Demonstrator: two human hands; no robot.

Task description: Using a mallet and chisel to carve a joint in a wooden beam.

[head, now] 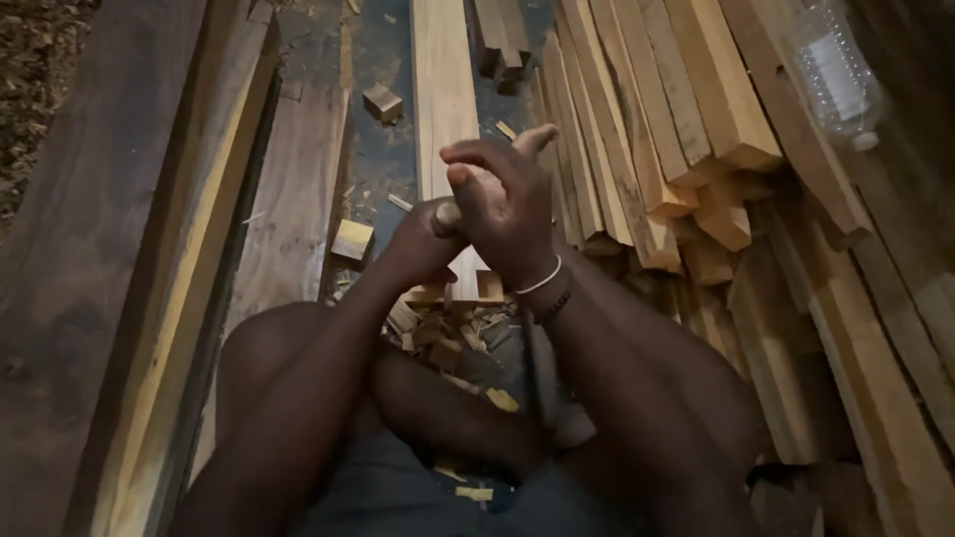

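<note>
In the middle of the frame I see both hands brought together above a pale plank. My left hand (423, 239) sits lower and to the left of centre, its fingers curled tight around a pale, rounded tool handle (448, 214); only the butt end of that handle shows between the two hands, and I cannot tell what kind of tool it belongs to. My right hand (507, 204) is stacked on top and slightly right, fingers folded over the left hand and the handle, with the thumb (535, 139) sticking up and out toward the upper centre. Whether the right fingers actually grip the handle or only press on the other hand, I cannot tell. On the right wrist I see a thin white bracelet (542, 278) and a dark one just below it.

The plank (443, 89) runs from the top centre straight down beneath the hands; its near end, just under the wrists, has a notch (468, 288) cut into it. Wood chips (458, 343) lie heaped right below that end, between my knees. To the right, a pile of pale wooden battens (676, 129) fills the upper right, with a clear plastic bottle (836, 75) lying on top near the corner. At the left, dark wide boards (99, 249) run the height of the frame, and a small wooden block (352, 239) lies just left of the hands.
</note>
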